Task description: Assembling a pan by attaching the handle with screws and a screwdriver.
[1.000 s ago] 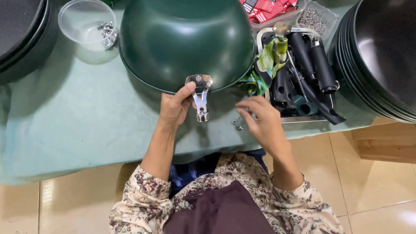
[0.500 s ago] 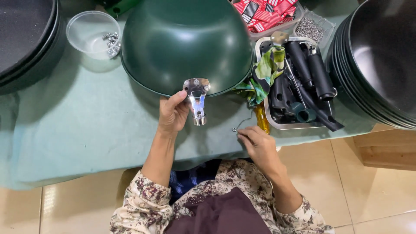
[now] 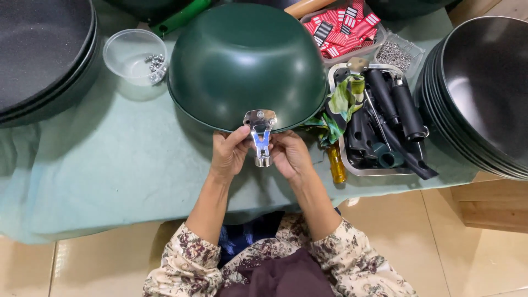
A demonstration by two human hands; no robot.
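Bracket (image 3: pixel 261 135), a shiny metal handle piece with two rivets at its top plate, sits just below the middle of the frame against the near rim of the wok (image 3: pixel 247 63), a dark green one turned upside down on the pale green cloth (image 3: pixel 110 170). Both hands close on the bracket from either side: the left hand (image 3: pixel 230 154) pinches its left edge with curled fingers and thumb, and the right hand (image 3: pixel 290 155) grips its right edge the same way, fingertips meeting around the lower stem. To the right of the hands a metal tray (image 3: pixel 352 168) holds black handles (image 3: pixel 393 107) and a green patterned rag (image 3: pixel 344 102), with a yellow screwdriver handle (image 3: pixel 336 164) lying just beside the tray's near left corner. At upper left a clear plastic cup (image 3: pixel 132 55) holds a few small screws (image 3: pixel 155 63), and beside it stands a stack of dark pans (image 3: pixel 44 60). Another stack of black woks (image 3: pixel 478 93) fills the right edge. Red packets (image 3: pixel 341 25) lie in a container at the top, right of the wok.
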